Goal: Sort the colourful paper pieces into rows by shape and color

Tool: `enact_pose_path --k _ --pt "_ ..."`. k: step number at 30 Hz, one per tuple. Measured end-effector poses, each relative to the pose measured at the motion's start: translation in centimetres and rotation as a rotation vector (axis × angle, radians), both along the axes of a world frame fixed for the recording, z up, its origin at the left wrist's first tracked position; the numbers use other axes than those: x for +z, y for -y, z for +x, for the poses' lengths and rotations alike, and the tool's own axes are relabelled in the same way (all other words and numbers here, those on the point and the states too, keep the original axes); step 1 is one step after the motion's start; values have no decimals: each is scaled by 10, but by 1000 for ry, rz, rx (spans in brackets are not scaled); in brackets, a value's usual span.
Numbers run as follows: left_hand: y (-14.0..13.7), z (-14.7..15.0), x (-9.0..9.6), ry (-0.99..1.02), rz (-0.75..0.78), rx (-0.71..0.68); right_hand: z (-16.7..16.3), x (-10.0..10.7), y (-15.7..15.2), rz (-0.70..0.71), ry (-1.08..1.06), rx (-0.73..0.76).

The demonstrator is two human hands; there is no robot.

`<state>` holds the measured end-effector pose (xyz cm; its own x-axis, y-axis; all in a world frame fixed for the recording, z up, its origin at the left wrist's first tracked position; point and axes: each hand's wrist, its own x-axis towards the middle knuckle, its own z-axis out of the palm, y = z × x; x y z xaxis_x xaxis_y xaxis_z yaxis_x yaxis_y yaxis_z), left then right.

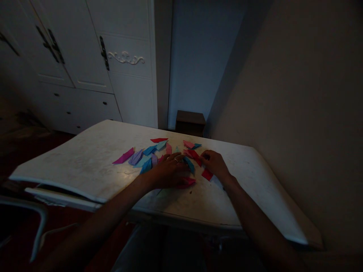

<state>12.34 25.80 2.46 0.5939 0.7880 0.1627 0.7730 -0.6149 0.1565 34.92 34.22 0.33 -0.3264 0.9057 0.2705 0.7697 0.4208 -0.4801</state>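
Note:
Several folded paper pieces in many colours lie on the white table (90, 151). My left hand (170, 172), with rings on it, rests palm down over the middle of them, its fingers stretched out. A teal piece (189, 165) shows by its fingertips, and a red-pink piece (189, 183) pokes out beside the thumb. Thumb and fingers of my right hand (214, 162) pinch the edge of a red folded paper (195, 156). Just below that hand is a small red square piece (207, 174). Purple (124, 155), lilac (136, 157) and blue pieces (149, 150) sit to the left.
A white wardrobe (130, 90) stands behind the table on the left. A small brown cabinet (190, 118) is beyond the far edge, and a wall (297, 94) rises on the right. At lower left is a curved metal frame (42, 223). The room is dim.

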Motion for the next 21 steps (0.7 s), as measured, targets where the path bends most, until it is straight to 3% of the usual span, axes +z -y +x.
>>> enact_pose_path --k 8,15,21 --pt "-9 0 -12 89 36 -103 0 -2 -1 -16 -78 36" --pt "-14 -5 -14 82 -6 -97 3 -9 -5 -23 12 104" --pt "-17 -6 -18 45 -51 -47 2 -3 -4 -4 63 126"
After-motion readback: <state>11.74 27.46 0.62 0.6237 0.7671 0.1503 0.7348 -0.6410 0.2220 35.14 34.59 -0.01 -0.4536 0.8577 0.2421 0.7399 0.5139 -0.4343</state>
